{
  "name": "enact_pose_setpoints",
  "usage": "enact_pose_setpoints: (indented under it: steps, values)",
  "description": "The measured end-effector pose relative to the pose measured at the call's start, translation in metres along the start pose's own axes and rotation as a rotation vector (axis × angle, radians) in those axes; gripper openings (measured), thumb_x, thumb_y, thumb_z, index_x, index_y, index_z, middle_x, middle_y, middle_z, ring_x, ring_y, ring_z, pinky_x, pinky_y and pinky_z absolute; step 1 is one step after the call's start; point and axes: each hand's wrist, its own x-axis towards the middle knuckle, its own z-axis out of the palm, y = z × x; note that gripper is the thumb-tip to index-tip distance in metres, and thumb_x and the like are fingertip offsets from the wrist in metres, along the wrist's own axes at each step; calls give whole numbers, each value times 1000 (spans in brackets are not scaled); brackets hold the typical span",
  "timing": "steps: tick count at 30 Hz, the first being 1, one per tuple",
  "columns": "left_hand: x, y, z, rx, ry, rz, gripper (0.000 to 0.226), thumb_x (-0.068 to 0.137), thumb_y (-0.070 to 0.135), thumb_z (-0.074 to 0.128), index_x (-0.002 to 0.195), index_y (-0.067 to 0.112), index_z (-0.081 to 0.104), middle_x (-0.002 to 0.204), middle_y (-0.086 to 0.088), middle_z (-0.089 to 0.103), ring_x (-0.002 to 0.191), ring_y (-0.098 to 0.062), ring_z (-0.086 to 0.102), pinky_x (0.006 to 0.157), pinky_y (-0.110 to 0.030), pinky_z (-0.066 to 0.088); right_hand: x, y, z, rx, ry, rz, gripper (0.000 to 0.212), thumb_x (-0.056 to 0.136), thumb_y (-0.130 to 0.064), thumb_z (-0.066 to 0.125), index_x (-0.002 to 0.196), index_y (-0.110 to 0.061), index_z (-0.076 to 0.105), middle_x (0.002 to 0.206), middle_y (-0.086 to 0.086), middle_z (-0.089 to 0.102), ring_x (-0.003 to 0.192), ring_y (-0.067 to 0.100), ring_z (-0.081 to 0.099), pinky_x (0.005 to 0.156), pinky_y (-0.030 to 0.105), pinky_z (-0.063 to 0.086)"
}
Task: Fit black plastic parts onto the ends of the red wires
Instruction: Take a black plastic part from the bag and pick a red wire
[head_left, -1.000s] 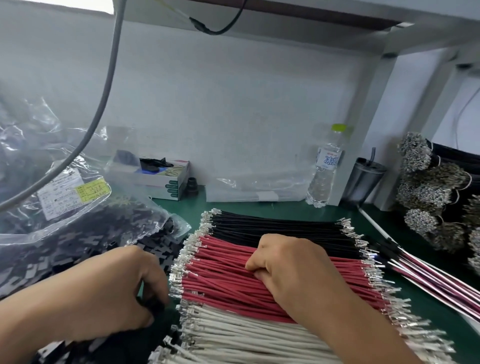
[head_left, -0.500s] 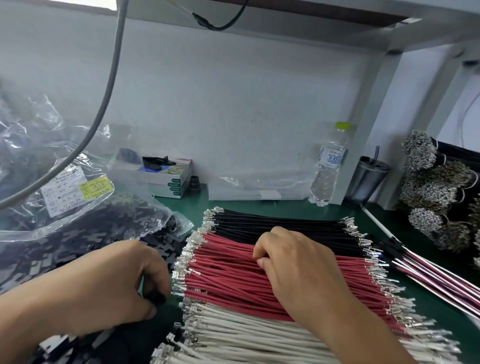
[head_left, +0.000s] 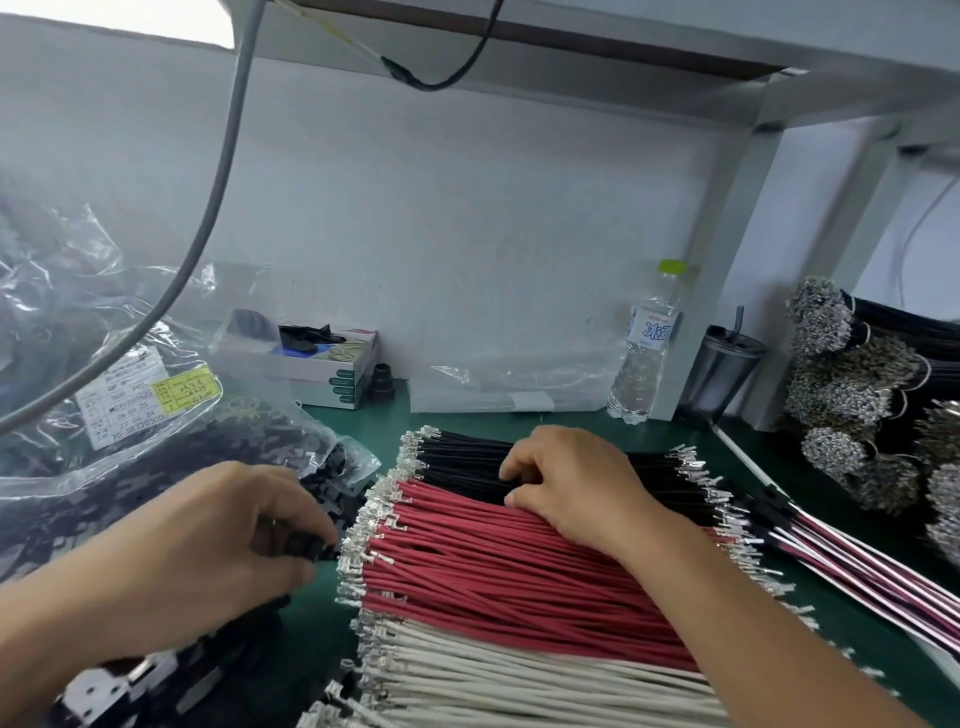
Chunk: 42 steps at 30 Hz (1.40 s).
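The left hand pinches a black plastic part beside the metal tips of the red wires; the right hand, fingers curled, rests on the black wires just behind them

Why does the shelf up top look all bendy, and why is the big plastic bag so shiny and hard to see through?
In the head view, the wide-angle lens bows the shelf and the grey cable; overhead light glares at the top left corner and glints off the crinkled plastic bag, hazing the black plastic parts inside; the left hand looks slightly soft, the red wires sharp.
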Motion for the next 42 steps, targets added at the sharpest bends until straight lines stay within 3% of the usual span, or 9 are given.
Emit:
enact_pose_setpoints:
  steps: [3, 8, 12, 14, 18, 21, 27, 36, 42]
  values:
    - [0, 5, -5, -45, 144, -22, 31, 65, 50, 83, 93, 56, 71, 83, 30, 69, 62, 4, 65, 53, -9, 48, 5, 3, -1, -8, 52, -19, 12, 86, -42, 73, 96, -37, 76, 96, -19, 68, 98, 4, 62, 79, 28, 46]
    - [3, 11, 0, -170, 437, -65, 36, 69, 33, 90, 91, 52, 70, 74, 27, 71, 64, 5, 67, 61, -2, 45, 2, 2, -12, -65, 78, -68, 19, 99, -35, 58, 107, -33, 75, 107, -16, 72, 99, 8, 65, 86, 29, 50]
    - [6, 19, 7, -373, 532, -68, 31, 73, 27, 89, 92, 46, 73, 75, 18, 76, 60, 0, 70, 57, -10, 52, -3, -1, -15, -315, 145, -220, 20, 97, -7, 50, 96, -21, 65, 86, -7, 60, 68, 16, 56, 61, 31, 47]
    - [7, 25, 11, -572, 514, -91, 26, 72, 27, 89, 90, 41, 77, 74, 7, 78, 57, -8, 71, 51, -14, 54, -4, -3, -17, -367, 185, -256, 21, 95, -2, 50, 93, -20, 62, 83, -6, 52, 60, 16, 49, 54, 30, 41]
    - [9, 32, 14, -1034, 417, -116, 31, 64, 24, 89, 94, 19, 81, 85, -16, 79, 65, -21, 75, 56, -21, 59, -10, -3, -26, -322, 268, -265, 25, 100, -11, 52, 112, -25, 69, 100, -9, 57, 78, 16, 61, 67, 33, 54]
    - [9, 39, 14, -1175, 351, -148, 47, 55, 24, 100, 98, 14, 83, 90, -25, 77, 74, -32, 77, 63, -27, 63, -26, -3, -36, -165, 486, -283, 43, 89, 4, 65, 123, -22, 71, 90, -2, 57, 71, 20, 56, 59, 37, 53]
    - [4, 62, 14, -1158, 357, -95, 33, 60, 14, 89, 93, 12, 84, 86, -23, 78, 72, -30, 78, 56, -26, 60, -81, -14, -22, 75, 711, -335, 20, 98, -41, 58, 97, -30, 75, 81, -15, 49, 66, 3, 47, 60, 13, 38]
    - [3, 80, 22, -1126, 261, -12, 17, 82, 27, 72, 98, 22, 70, 92, -18, 77, 52, -28, 61, 39, -24, 43, -95, -17, -6, 154, 624, -284, 28, 98, -19, 54, 120, -26, 70, 95, -18, 59, 67, 3, 55, 52, 24, 50]
    - [3, 84, 26, -1212, 268, -76, 30, 72, 22, 77, 100, 11, 81, 74, -20, 68, 50, -20, 55, 41, -25, 44, -96, -13, -10, 266, 645, -222, 22, 95, -46, 55, 93, -35, 74, 82, -21, 57, 69, 2, 57, 59, 18, 45]
